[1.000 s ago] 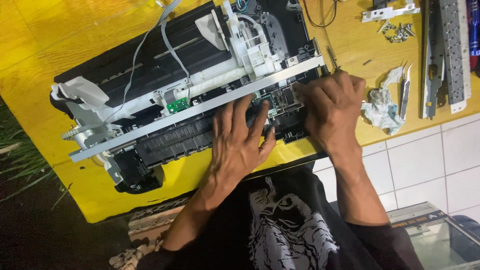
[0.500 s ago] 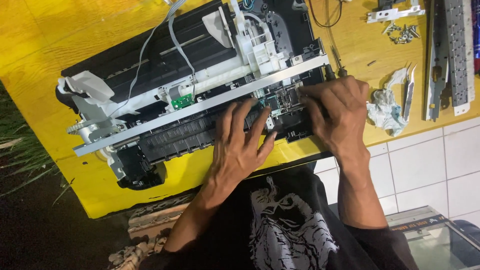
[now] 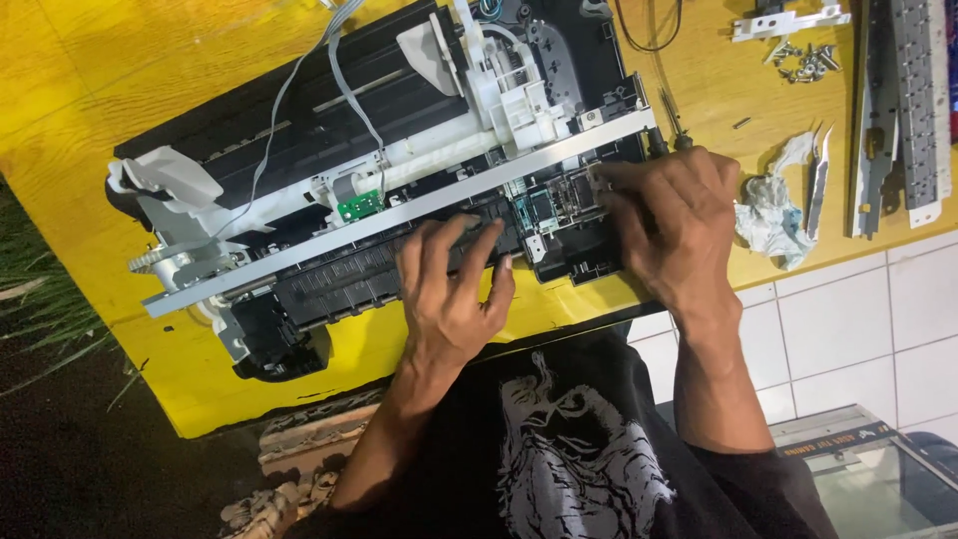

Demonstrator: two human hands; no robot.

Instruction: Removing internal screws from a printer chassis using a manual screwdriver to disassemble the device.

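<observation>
Opened printer (image 3: 399, 190) lies across the yellow table (image 3: 120, 90), directly ahead of both hands, its long metal rail (image 3: 399, 215) running just past the fingertips. Against half a second ago the printer sits slightly lower and more to the right in view; both hands keep the same places on it, so the change reads as head movement, not progress on the mechanism. Left hand (image 3: 454, 289): flat, fingers spread, pressing on the black roller section near the rail. Right hand (image 3: 669, 225): curled over the black carriage block (image 3: 564, 215), fingertips pressed in at its top; whether anything is pinched, cannot tell. Right of the right hand: crumpled cloth (image 3: 768, 210), tweezers (image 3: 818, 180), grey strip parts (image 3: 903, 110); further ahead, loose screws (image 3: 798, 55). Table stands on white floor tiles (image 3: 858, 319); dark ground lies left of the left hand.
</observation>
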